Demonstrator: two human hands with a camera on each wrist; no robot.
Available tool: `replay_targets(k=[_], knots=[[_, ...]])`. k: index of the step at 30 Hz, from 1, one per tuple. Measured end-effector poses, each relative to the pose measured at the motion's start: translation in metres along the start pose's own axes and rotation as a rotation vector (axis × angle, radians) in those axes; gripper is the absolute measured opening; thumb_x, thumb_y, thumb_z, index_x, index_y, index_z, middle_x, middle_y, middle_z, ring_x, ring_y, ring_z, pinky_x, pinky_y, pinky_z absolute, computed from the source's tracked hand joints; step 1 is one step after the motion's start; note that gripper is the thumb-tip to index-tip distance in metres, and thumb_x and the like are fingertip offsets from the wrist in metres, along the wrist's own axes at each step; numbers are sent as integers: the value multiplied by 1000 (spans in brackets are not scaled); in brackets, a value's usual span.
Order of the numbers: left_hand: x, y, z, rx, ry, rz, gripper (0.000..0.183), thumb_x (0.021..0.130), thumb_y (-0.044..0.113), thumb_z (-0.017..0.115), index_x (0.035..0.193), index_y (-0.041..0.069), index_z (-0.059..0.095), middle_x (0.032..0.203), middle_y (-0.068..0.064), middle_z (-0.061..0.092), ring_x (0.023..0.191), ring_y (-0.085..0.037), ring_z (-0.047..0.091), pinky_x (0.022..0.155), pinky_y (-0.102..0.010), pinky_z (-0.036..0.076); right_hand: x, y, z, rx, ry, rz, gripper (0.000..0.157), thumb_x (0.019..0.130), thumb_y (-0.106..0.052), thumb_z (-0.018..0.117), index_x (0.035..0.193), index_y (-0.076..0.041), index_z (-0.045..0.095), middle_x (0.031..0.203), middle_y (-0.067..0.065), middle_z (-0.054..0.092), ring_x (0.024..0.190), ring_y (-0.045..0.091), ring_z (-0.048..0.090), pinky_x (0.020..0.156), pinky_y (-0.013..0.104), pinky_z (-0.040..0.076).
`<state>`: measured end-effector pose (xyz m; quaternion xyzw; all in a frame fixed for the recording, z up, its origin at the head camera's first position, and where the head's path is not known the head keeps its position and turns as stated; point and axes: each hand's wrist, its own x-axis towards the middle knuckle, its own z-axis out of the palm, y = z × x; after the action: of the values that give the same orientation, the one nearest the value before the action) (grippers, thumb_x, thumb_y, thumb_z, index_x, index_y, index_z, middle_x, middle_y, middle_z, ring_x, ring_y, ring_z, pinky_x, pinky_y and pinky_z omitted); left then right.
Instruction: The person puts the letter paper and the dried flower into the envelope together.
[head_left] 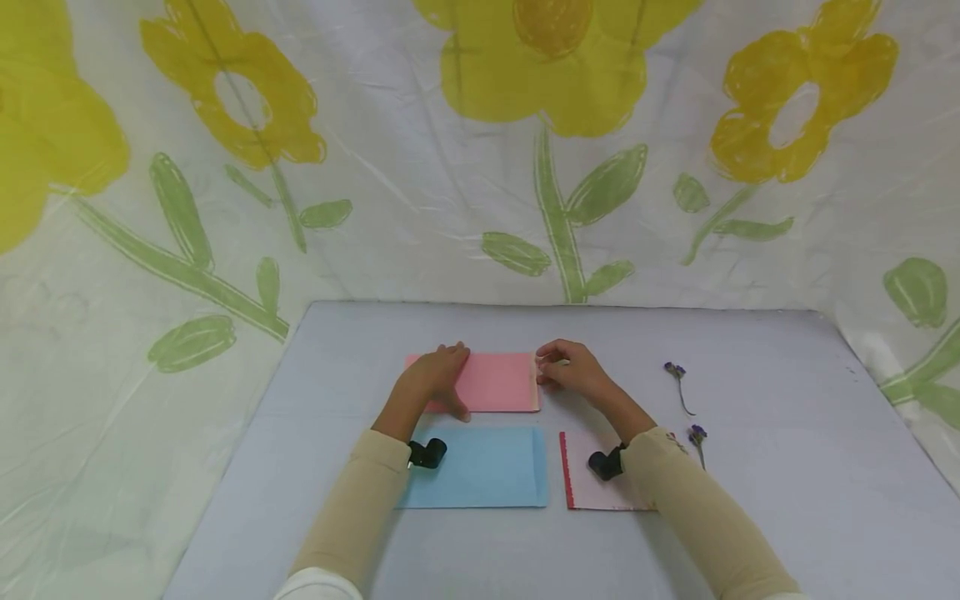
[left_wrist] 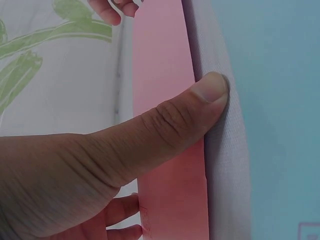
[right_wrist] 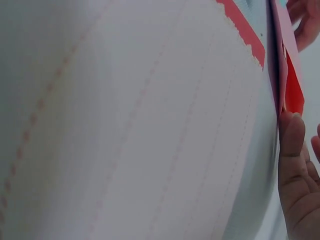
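Note:
A pink envelope (head_left: 495,383) lies on the table, its open end to the right. Over its left part rests my left hand (head_left: 438,379), the straight thumb (left_wrist: 170,120) reaching across to the near edge and the fingers at the far edge. At the right end my right hand (head_left: 573,371) pinches the envelope's edge between thumb and fingers. The right wrist view shows the thumb (right_wrist: 292,135) at the mouth, where a bright red inside (right_wrist: 294,90) shows. Some right fingers are cut off by that frame.
A blue envelope (head_left: 487,475) lies nearer, partly under my left wrist. Right of it is a lined sheet (head_left: 592,492) with a red edge, partly covered by my right forearm. Two dried purple flowers (head_left: 677,371) lie to the right. A flower-painted curtain (head_left: 420,208) hangs behind the table.

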<state>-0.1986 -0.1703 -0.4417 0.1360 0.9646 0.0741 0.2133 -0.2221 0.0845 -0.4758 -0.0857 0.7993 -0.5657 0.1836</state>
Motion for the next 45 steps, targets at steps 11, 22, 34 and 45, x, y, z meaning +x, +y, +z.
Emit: replay_targets(k=[11,22,34,45], knots=[[1,-1,2,-1,8,0,114,54,48,83,143,9,23,148,-8,20,134,-29,17,105,-45,21,3,-2,4,5,-5,16,24,89,-10,57,110,-1,54,91,16,59,75,24,64,64,35,54],[2,-2,3,-2,7,-9,114,54,47,83,143,10,23,148,-7,19,134,-29,17,104,-45,22,3,-2,7,21,-25,-12,23,89,-11,57,109,-1,54,91,17,59,74,25,64,64,35,54],[4,-4,6,-27,1,-7,115,52,48,83,143,10,23,148,-8,20,134,-29,15,104,-45,23,-24,7,-55,-458,28,-135,22,86,-10,58,107,-4,60,96,10,60,82,22,58,60,30,51],[4,-5,6,-18,17,1,114,53,47,83,143,9,24,147,-9,21,133,-29,17,104,-45,23,-60,35,-132,-793,209,-80,28,82,-8,55,108,4,57,99,24,50,90,37,52,71,49,43]])
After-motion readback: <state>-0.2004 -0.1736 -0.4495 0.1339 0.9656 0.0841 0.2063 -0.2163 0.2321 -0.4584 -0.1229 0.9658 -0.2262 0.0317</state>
